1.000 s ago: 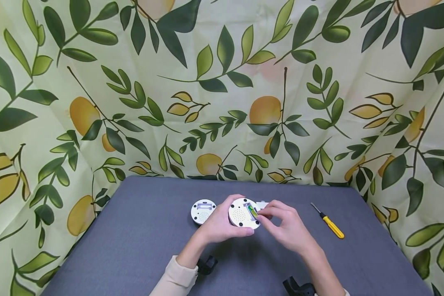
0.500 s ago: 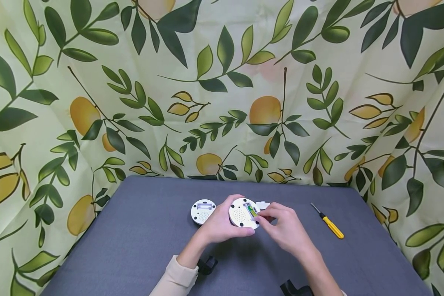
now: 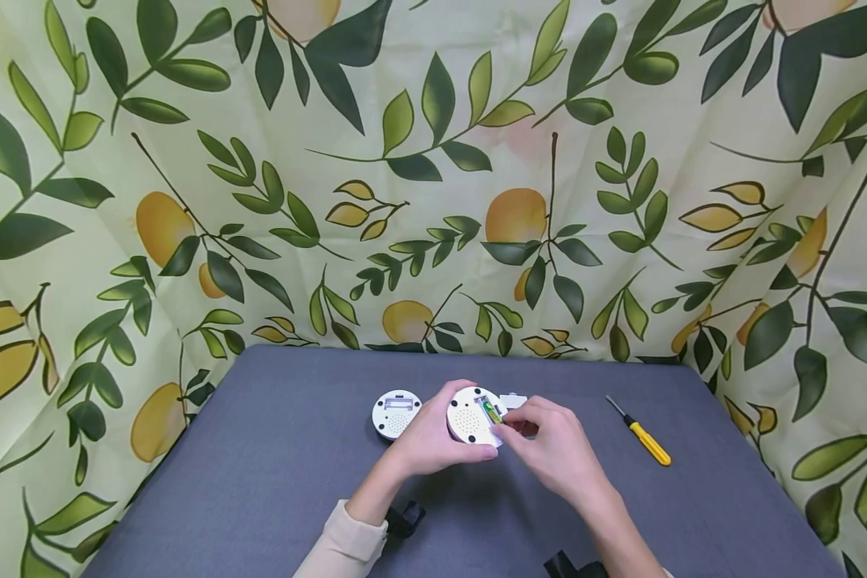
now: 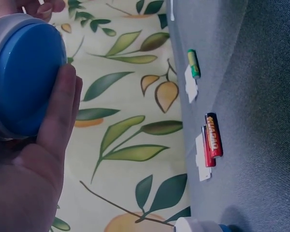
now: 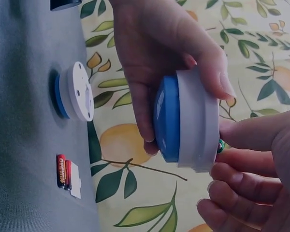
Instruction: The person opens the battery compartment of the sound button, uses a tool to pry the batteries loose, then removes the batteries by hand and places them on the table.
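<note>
My left hand [image 3: 433, 433] grips a round white device [image 3: 466, 417] by its rim, underside toward the head camera. The device's blue face [image 4: 26, 79] points away, seen in the left wrist view. A green battery [image 3: 491, 412] lies in the slot on the underside. With thumb and index finger, my right hand [image 3: 559, 445] pinches at the battery's end, whose green tip [image 5: 221, 146] shows between them in the right wrist view. How deep the battery sits is partly hidden by the fingers.
A second round device [image 3: 397, 404] with a bare battery slot lies left. A yellow-handled screwdriver [image 3: 649, 441] lies right. Red batteries [image 4: 212, 137] rest by a white cover [image 4: 201, 159]; another green battery [image 4: 193, 64] lies beside a second white cover [image 4: 190, 86]. Patterned cloth [image 3: 433, 201] hangs behind the table.
My right hand has shifted slightly, its thumb sliding a little left and down over the device's underside. My left hand and the device have barely moved.
</note>
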`<state>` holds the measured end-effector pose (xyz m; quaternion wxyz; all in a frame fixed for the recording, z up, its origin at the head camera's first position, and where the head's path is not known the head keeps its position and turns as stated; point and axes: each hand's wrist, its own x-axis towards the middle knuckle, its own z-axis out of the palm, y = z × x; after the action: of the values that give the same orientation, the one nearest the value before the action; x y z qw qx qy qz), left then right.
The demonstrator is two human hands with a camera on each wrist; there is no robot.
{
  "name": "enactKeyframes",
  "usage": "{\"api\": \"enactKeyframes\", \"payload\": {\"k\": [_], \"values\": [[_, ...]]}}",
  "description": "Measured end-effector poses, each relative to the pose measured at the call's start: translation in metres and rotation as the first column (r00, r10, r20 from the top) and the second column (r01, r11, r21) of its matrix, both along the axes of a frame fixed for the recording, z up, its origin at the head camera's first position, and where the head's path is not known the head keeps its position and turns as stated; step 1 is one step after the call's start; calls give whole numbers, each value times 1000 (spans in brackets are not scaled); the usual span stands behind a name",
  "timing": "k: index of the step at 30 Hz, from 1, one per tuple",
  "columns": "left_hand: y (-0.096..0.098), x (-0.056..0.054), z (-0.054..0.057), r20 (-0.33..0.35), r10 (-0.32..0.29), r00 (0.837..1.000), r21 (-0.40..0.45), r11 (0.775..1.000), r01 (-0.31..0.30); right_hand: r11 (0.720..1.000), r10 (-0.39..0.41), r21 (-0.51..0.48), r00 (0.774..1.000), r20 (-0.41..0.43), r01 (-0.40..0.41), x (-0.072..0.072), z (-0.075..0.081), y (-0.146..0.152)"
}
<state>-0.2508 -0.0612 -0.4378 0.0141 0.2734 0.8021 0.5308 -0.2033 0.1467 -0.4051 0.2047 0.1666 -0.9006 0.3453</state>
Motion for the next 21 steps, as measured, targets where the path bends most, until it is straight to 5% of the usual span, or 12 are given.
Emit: {"api": "enactKeyframes", "payload": {"k": [6, 21], "values": [[2, 0, -1, -11, 7, 1000, -26, 1000, -7, 998, -59, 35, 995, 86, 56, 1, 2, -2], [1, 0, -2, -2, 24, 1000, -38, 999, -24, 988, -140, 81, 984, 109, 132, 6, 7, -9]]}}
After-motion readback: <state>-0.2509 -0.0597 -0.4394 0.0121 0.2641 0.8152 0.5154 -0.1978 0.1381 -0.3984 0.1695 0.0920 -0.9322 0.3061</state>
